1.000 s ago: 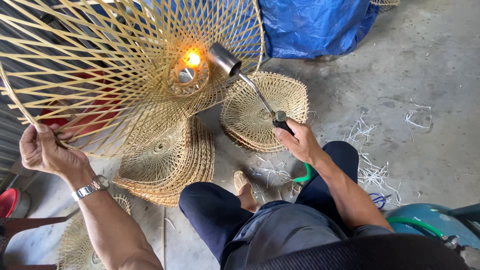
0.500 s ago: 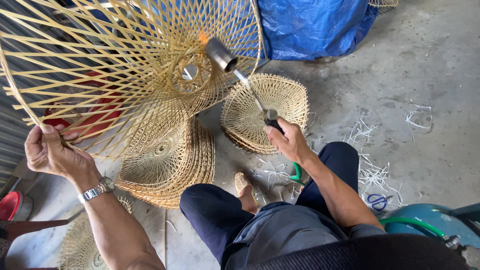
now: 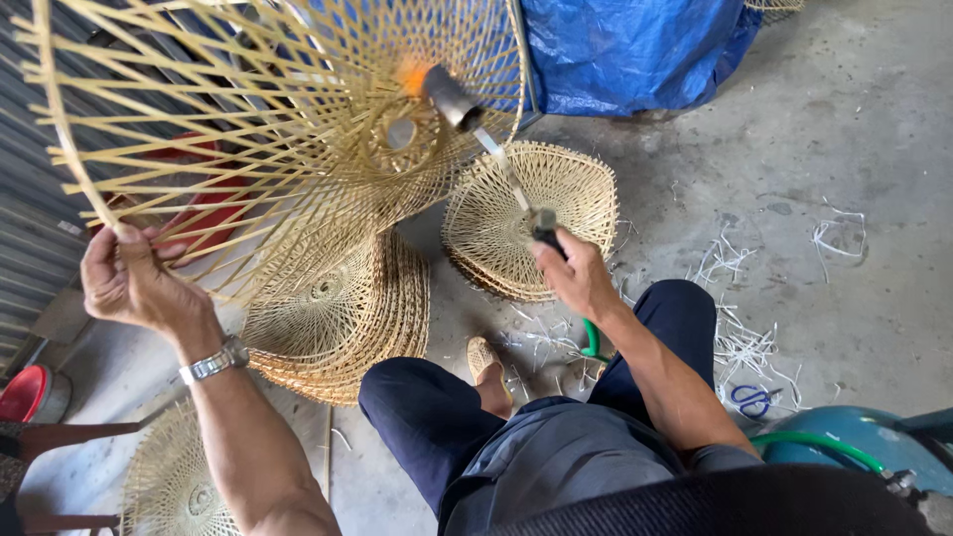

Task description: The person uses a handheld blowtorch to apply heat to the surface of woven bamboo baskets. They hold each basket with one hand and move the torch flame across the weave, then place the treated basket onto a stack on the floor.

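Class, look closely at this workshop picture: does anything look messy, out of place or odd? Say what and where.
Pale cane offcuts lie scattered over the concrete floor beside the person's right leg, with blue scissors left among them. Otherwise the woven frames are stacked neatly, and the torch points a flame at the held frame.

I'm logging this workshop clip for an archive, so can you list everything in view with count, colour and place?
Woven bamboo frame: one, pale yellow, held up at upper left.
Gas torch: one, metal, orange flame at the frame.
Woven pieces on floor: several, straw-coloured, centre and lower left.
Tarp: one, blue, top.
Bamboo shavings: scattered, whitish, floor at right.
Scissors: one, blue-handled, among shavings.
Hose: one, green, lower right.
Gas cylinder: one, teal, lower right.
Left hand: grips the frame's rim.
Right hand: holds the torch.
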